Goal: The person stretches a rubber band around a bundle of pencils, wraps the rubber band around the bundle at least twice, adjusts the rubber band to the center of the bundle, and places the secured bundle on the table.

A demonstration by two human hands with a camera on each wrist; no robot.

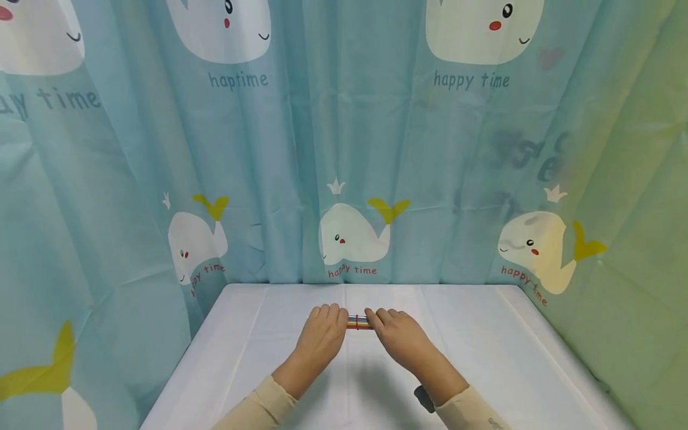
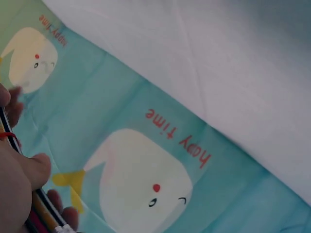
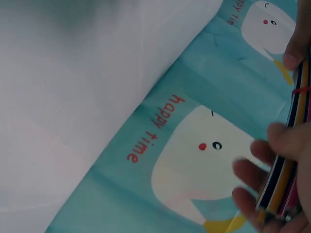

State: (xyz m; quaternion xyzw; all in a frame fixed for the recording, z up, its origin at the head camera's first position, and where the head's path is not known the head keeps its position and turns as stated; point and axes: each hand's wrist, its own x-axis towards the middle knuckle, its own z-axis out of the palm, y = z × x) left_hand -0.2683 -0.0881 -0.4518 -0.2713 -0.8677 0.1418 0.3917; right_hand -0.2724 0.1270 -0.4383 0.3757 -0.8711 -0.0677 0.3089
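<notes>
A bundle of slim striped pencils [image 1: 362,326] is held level above the white table, at the middle of the head view. A red rubber band [image 3: 302,90] circles it midway, between the two hands. My left hand [image 1: 322,335] grips one end, its thumb and fingertips around the pencils in the left wrist view. The other end is gripped by my right hand [image 1: 400,338]; the right wrist view shows the thumb on one side and fingers behind. Dark, white, yellow and red stripes show along the pencils [image 3: 281,182]. Most of each held end is hidden in the head view.
The white-covered table [image 1: 462,334] lies under both hands, with their shadows on it. A blue-green curtain [image 1: 344,137] printed with whales hangs behind it and along both sides. A small dark object [image 1: 424,399] sits at the right wrist.
</notes>
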